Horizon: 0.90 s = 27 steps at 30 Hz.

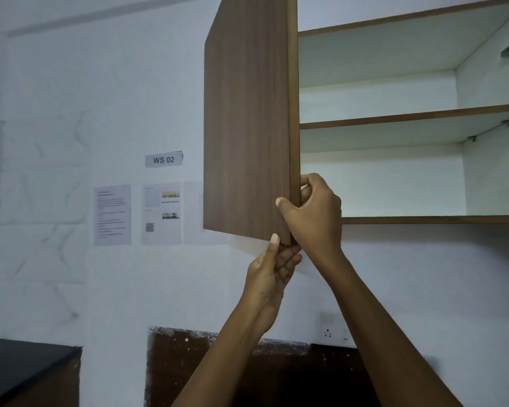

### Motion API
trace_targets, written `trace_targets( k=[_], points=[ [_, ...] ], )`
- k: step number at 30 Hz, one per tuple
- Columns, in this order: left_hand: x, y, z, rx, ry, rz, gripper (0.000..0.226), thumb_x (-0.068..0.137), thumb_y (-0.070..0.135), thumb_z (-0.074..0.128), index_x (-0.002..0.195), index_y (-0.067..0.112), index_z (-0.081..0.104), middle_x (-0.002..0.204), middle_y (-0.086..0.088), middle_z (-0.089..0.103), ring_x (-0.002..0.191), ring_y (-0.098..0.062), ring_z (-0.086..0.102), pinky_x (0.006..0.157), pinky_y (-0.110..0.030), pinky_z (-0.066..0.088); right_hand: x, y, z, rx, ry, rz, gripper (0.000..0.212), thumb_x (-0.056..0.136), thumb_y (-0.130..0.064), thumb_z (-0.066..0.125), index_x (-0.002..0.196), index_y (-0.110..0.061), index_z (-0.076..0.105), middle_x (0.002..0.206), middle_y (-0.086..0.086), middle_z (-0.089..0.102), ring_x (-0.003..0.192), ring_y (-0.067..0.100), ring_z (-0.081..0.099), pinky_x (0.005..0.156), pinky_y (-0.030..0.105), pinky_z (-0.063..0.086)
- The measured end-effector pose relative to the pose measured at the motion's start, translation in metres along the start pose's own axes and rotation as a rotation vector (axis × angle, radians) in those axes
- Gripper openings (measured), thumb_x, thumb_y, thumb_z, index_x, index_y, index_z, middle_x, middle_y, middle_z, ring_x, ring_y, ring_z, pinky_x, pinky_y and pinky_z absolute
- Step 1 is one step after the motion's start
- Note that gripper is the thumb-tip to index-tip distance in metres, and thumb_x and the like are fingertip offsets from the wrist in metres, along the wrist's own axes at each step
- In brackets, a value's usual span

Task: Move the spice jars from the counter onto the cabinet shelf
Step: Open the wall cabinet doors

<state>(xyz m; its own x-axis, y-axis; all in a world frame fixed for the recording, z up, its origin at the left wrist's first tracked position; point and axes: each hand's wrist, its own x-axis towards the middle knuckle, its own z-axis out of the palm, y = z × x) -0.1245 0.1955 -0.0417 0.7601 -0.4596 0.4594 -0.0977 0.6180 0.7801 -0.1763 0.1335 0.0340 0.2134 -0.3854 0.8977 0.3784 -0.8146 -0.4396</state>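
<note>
Head view looks up into a wall cabinet [409,220], a white-lined box with brown edging and a flat, hard shelf [409,116] across its middle. Its door [247,127] stands swung out. It is a stiff, smooth, wood-grain panel that likely swings easily from its free edge. A matte black counter [27,356] shows at lower left. The right hand [315,212] curls round the door's free edge, and the left hand [272,268] pinches its bottom corner. The spice jars are out of view. They are probably small, rigid and light, perhaps slick, and best gripped round the body.
</note>
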Motion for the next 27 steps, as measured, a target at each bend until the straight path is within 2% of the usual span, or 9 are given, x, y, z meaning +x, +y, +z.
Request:
trace_targets(
  k=[4,6,9,11,13,17,21,24,27],
  points=[
    [-0.016,0.024,-0.028,-0.116,-0.011,-0.030,0.027,0.079,0.037,0.055,0.087,0.014,0.068,0.086,-0.004,0.075,0.080,-0.015,0.071,0.102,-0.039,0.042,-0.021,-0.039,0.022,0.017,0.010,-0.033,0.023,0.079,-0.022,0.069,0.086,-0.021,0.047,0.069,-0.013,0.047,0.064,0.008,0.051,0.058,0.021,0.044],
    [-0.024,0.038,-0.047,-0.182,-0.020,-0.025,0.031,0.076,0.036,0.056,0.093,0.012,0.067,0.086,-0.006,0.075,0.079,-0.016,0.072,0.101,-0.041,0.043,-0.031,-0.060,0.037,0.030,0.019,-0.052,0.021,0.077,-0.022,0.069,0.086,-0.019,0.050,0.075,-0.006,0.056,0.067,0.013,0.056,0.060,0.026,0.048],
    [-0.034,0.059,-0.078,-0.267,-0.039,0.002,0.029,0.082,0.033,0.053,0.097,0.011,0.065,0.081,-0.007,0.074,0.075,-0.015,0.071,0.084,-0.036,0.054,-0.046,-0.091,0.063,0.029,0.014,-0.089,0.020,0.077,-0.021,0.065,0.090,-0.015,0.052,0.080,-0.001,0.058,0.069,0.016,0.056,0.060,0.028,0.046],
    [-0.039,0.071,-0.097,-0.311,-0.031,-0.009,0.028,0.092,0.029,0.046,0.091,0.010,0.067,0.077,-0.007,0.074,0.071,-0.015,0.072,0.069,-0.031,0.059,-0.054,-0.108,0.080,0.008,0.014,-0.120,0.020,0.077,-0.020,0.063,0.092,-0.014,0.051,0.083,-0.001,0.056,0.069,0.017,0.054,0.058,0.027,0.040],
    [-0.044,0.081,-0.113,-0.358,-0.029,-0.021,0.041,0.096,0.029,0.042,0.079,0.010,0.075,0.077,-0.008,0.074,0.070,-0.016,0.072,0.060,-0.030,0.059,-0.061,-0.123,0.098,-0.001,0.030,-0.148,0.020,0.077,-0.019,0.062,0.093,-0.013,0.051,0.085,-0.001,0.055,0.070,0.017,0.051,0.057,0.025,0.033],
    [-0.053,0.103,-0.149,-0.456,-0.028,-0.009,0.034,0.077,0.033,0.055,0.075,0.008,0.078,0.089,-0.010,0.073,0.081,-0.020,0.071,0.074,-0.038,0.056,-0.076,-0.152,0.140,0.004,0.100,-0.202,0.021,0.074,-0.015,0.064,0.089,-0.009,0.051,0.084,0.002,0.055,0.063,0.017,0.044,0.052,0.023,0.026],
    [-0.055,0.114,-0.165,-0.503,0.039,-0.047,0.031,0.070,0.034,0.061,0.085,0.009,0.073,0.084,-0.009,0.070,0.090,-0.022,0.064,0.077,-0.040,0.053,-0.081,-0.164,0.169,-0.027,0.199,-0.244,0.028,0.064,-0.012,0.071,0.081,-0.009,0.049,0.076,0.002,0.055,0.056,0.017,0.043,0.050,0.019,0.027],
    [-0.053,0.123,-0.182,-0.482,0.073,-0.014,0.031,0.070,0.040,0.062,0.066,0.012,0.074,0.065,-0.003,0.067,0.067,-0.016,0.066,0.068,-0.029,0.057,-0.087,-0.175,0.191,-0.053,0.237,-0.268,0.033,0.059,-0.013,0.076,0.079,-0.010,0.049,0.074,0.001,0.055,0.055,0.018,0.051,0.050,0.018,0.026],
    [-0.052,0.132,-0.200,-0.501,0.074,-0.016,0.032,0.085,0.043,0.057,0.075,0.014,0.066,0.061,0.000,0.064,0.056,-0.012,0.064,0.074,-0.029,0.056,-0.091,-0.184,0.211,-0.054,0.238,-0.268,0.035,0.057,-0.012,0.074,0.078,-0.010,0.047,0.073,0.002,0.053,0.055,0.020,0.051,0.047,0.018,0.026]
  ],
)
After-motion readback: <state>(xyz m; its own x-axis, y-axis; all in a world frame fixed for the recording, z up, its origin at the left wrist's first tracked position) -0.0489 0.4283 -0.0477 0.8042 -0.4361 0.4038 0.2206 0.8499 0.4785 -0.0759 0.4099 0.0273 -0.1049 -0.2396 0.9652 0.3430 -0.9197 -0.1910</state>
